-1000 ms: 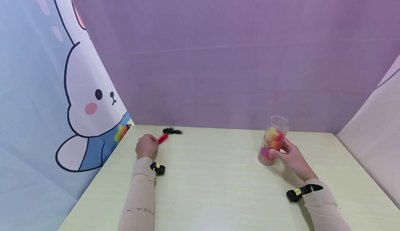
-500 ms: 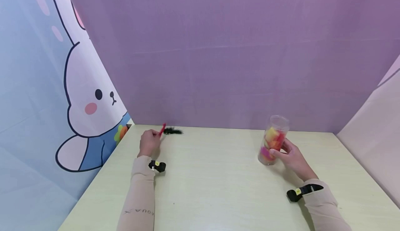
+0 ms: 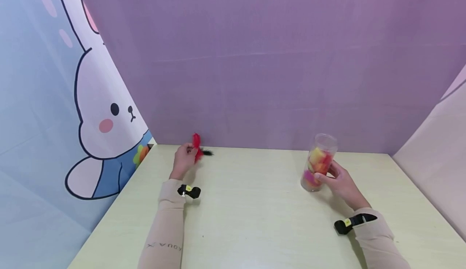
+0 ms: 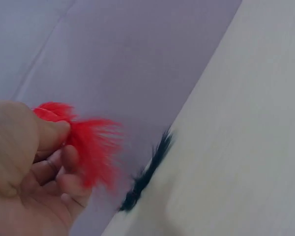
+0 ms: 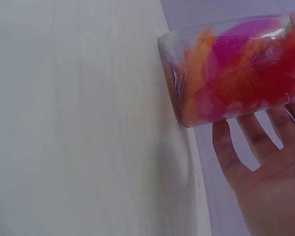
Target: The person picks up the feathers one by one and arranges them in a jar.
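My left hand (image 3: 183, 161) pinches a red feather (image 4: 96, 152) between thumb and fingertips, raised above the table near its back edge. Just beyond it a black feather (image 4: 150, 174) lies on the table; in the head view the hand and red feather partly cover it. My right hand (image 3: 341, 184) grips the lower side of a clear cylindrical jar (image 3: 318, 162), thumb on one side and fingers on the other. Orange, red, yellow and magenta feathers (image 5: 246, 69) fill the lower part of the jar. It stands on the table, slightly tilted in the head view, and no lid shows on top.
The pale table (image 3: 247, 204) ends at the back against a purple cloth (image 3: 255, 66). On the left hangs a blue cloth printed with a rabbit (image 3: 105, 99). A whitish cloth (image 3: 437, 155) borders the right side.
My left hand lifts the red feather off the table and moves it right and back, towards the black feather. The right hand and jar stay in place.
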Tool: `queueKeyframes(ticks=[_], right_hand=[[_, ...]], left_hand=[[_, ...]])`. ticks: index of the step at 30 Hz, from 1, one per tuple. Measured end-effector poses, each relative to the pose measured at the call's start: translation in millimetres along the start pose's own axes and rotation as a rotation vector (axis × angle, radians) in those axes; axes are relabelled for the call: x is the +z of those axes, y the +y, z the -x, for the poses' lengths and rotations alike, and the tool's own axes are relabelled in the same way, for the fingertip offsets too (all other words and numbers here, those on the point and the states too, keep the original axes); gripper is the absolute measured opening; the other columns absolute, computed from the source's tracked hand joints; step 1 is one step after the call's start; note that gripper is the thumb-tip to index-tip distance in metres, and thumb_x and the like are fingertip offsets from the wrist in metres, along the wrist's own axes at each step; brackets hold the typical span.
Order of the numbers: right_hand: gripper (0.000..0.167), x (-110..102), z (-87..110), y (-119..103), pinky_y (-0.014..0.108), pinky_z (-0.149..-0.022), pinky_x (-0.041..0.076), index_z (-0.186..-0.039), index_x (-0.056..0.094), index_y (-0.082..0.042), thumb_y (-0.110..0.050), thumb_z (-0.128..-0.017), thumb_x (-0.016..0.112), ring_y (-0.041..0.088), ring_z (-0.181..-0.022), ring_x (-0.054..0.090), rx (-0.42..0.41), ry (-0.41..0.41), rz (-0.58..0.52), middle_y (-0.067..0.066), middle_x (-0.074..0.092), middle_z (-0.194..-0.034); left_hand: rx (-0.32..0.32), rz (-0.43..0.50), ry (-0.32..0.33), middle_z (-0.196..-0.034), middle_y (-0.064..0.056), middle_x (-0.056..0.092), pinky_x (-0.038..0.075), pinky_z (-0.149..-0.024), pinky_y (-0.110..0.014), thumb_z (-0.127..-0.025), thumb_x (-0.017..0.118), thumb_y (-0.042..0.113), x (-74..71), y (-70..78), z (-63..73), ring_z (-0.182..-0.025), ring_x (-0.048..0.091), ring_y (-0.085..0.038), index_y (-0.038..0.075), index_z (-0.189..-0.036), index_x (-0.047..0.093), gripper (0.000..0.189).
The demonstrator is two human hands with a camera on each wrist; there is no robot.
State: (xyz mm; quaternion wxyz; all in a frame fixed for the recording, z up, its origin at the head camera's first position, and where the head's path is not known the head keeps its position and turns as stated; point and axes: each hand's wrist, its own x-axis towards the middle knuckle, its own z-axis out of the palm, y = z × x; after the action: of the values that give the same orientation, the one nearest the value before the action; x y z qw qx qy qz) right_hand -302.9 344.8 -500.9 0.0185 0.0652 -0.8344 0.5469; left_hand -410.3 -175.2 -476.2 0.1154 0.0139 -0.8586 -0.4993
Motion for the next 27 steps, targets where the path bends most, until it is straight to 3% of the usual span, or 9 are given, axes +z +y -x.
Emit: queueKeyframes(ticks=[6, 11, 13, 19, 27], right_hand=[[0.078, 0, -0.1, -1, 0.068, -0.114, 0.032, -0.161, 0.028, -0.009, -0.034, -0.099, 0.068, 0.044, -0.148, 0.035, -0.008, -0.002, 0.006, 0.024, 0.038, -0.159], [0.078, 0, 1.0, -1, 0.067, -0.114, 0.032, -0.161, 0.028, -0.008, -0.034, -0.099, 0.068, 0.044, -0.148, 0.034, -0.005, -0.001, 0.003, 0.024, 0.039, -0.159], [0.078, 0, 1.2, -1, 0.067, -0.115, 0.031, -0.161, 0.028, -0.009, -0.034, -0.099, 0.068, 0.044, -0.148, 0.034, -0.002, -0.002, 0.001, 0.024, 0.038, -0.160], [0.079, 0, -2.3, 3, 0.068, -0.115, 0.030, -0.160, 0.028, -0.007, -0.037, -0.098, 0.069, 0.044, -0.149, 0.033, -0.011, 0.002, -0.001, 0.024, 0.039, -0.159], [0.081, 1, -3.0, 1, 0.070, -0.115, 0.028, -0.161, 0.027, -0.009, -0.039, -0.098, 0.069, 0.045, -0.150, 0.031, -0.002, -0.006, -0.007, 0.024, 0.037, -0.161]], left_hand=[[0.018, 0.164, -0.013, -0.095, -0.018, 0.070, 0.051, -0.059, -0.021, -0.103, 0.059, 0.011, 10.5, 8.3, 4.0, -0.069, 0.070, -0.022, 0.000, -0.109, 0.062, 0.012], [0.050, 0.238, -0.085, -0.101, -0.022, 0.073, 0.053, -0.060, -0.023, -0.103, 0.061, 0.011, 16.7, 11.2, 6.3, -0.084, 0.072, -0.042, 0.004, -0.126, 0.061, 0.024], [0.058, 0.254, -0.112, -0.102, -0.022, 0.073, 0.055, -0.063, -0.025, -0.102, 0.061, 0.010, 18.8, 12.2, 6.3, -0.085, 0.073, -0.041, 0.006, -0.132, 0.060, 0.029], [0.089, 0.194, -0.158, -0.098, -0.012, 0.070, 0.055, -0.076, -0.025, -0.100, 0.064, 0.007, 24.5, 20.3, 6.0, -0.084, 0.070, -0.019, 0.008, -0.133, 0.064, 0.033], [0.160, 0.113, -0.183, -0.101, -0.012, 0.069, 0.051, -0.070, -0.028, -0.097, 0.069, 0.007, 36.4, 39.2, 12.9, -0.085, 0.061, -0.021, 0.013, -0.132, 0.065, 0.036]])
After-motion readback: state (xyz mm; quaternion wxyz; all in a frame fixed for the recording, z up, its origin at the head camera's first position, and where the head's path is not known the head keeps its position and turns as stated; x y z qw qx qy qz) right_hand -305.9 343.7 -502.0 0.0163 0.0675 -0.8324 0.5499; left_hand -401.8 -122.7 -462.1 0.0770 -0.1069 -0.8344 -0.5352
